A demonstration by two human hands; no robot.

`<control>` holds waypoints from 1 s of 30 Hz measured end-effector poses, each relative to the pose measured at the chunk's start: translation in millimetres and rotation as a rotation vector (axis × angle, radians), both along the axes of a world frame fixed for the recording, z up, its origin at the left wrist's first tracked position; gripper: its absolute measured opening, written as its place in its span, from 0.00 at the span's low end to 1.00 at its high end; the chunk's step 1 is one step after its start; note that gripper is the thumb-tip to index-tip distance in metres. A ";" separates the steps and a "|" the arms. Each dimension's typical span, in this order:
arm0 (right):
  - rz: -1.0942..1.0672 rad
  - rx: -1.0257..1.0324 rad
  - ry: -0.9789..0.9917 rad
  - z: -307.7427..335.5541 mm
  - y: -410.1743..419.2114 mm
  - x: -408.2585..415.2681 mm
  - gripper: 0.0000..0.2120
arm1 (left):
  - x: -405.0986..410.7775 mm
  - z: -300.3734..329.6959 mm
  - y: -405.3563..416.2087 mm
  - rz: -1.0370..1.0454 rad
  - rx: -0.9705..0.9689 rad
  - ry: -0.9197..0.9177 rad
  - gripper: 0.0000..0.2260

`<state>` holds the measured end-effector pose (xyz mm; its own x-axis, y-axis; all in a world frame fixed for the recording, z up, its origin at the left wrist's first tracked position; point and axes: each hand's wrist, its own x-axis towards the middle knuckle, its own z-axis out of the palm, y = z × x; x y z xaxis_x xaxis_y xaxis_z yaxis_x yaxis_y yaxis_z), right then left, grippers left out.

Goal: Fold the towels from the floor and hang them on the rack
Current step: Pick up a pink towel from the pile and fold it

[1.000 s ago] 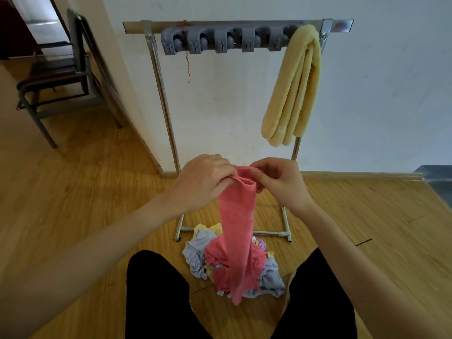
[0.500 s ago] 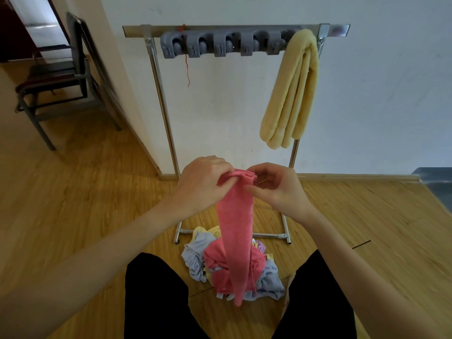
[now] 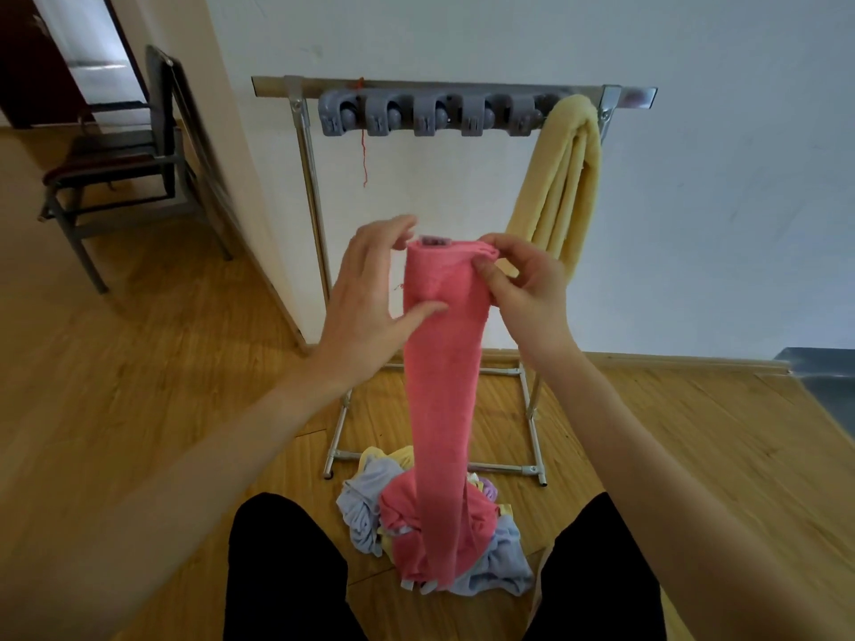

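Observation:
A pink towel (image 3: 439,386) hangs as a long narrow folded strip in front of me, its lower end reaching the pile of towels (image 3: 365,515) on the floor. My right hand (image 3: 527,289) pinches the strip's top right corner. My left hand (image 3: 365,289) has spread fingers; its thumb touches the strip's left edge, and the fingers stand apart from the top. Behind them stands the metal rack (image 3: 305,178) with a row of grey clips (image 3: 430,115). A folded yellow towel (image 3: 569,187) hangs from the bar's right end.
A dark chair (image 3: 120,164) stands at the back left beside a wall corner. The rack's base frame (image 3: 532,467) lies on the wooden floor just behind the pile. My knees in black trousers (image 3: 277,571) flank the pile. A grey surface (image 3: 828,381) sits at the right.
The towel's top has risen toward the rack. My left hand has let go of the top edge and spread its fingers. My right hand keeps its pinch.

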<state>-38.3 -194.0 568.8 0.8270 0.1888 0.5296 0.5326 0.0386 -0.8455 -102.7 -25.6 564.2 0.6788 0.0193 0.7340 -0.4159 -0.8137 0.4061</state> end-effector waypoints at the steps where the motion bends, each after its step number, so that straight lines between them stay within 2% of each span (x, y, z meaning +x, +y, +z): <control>1: 0.002 0.020 0.040 -0.1 -0.5 1.5 0.08 | -0.9 -12.5 4.4 -0.030 -0.086 0.106 0.35; 3: 0.007 0.061 0.099 1.3 -2.6 2.2 0.09 | -2.5 -40.8 14.0 -0.070 -0.215 0.339 0.35; 6: 0.021 0.086 0.131 4.7 -3.5 0.0 0.06 | -2.6 -83.2 22.5 -0.150 -0.328 0.629 0.25; 10: -0.026 0.096 0.162 8.1 -1.9 -0.9 0.05 | -1.1 -116.5 12.2 -0.249 -0.474 0.816 0.15; 14: -0.142 0.168 0.200 11.5 -6.5 -1.7 0.06 | 7.6 -152.1 -5.1 -0.138 -0.523 1.037 0.18; 18: -0.335 0.246 0.275 -5.2 -27.4 1.2 0.08 | 6.9 -170.9 -9.5 -0.134 -0.600 1.061 0.15; 22: -0.504 0.258 0.455 -52.0 -53.4 -8.3 0.07 | 7.7 -158.0 -1.7 -0.076 -0.699 1.031 0.14; 28: -0.443 0.004 0.648 -127.9 -75.1 -34.1 0.11 | 0.1 -90.5 -7.9 -0.294 -0.680 0.879 0.12; 30: -0.355 -0.145 0.713 -142.3 -75.5 -35.8 0.14 | -0.1 -73.9 -9.3 -0.366 -0.607 0.891 0.05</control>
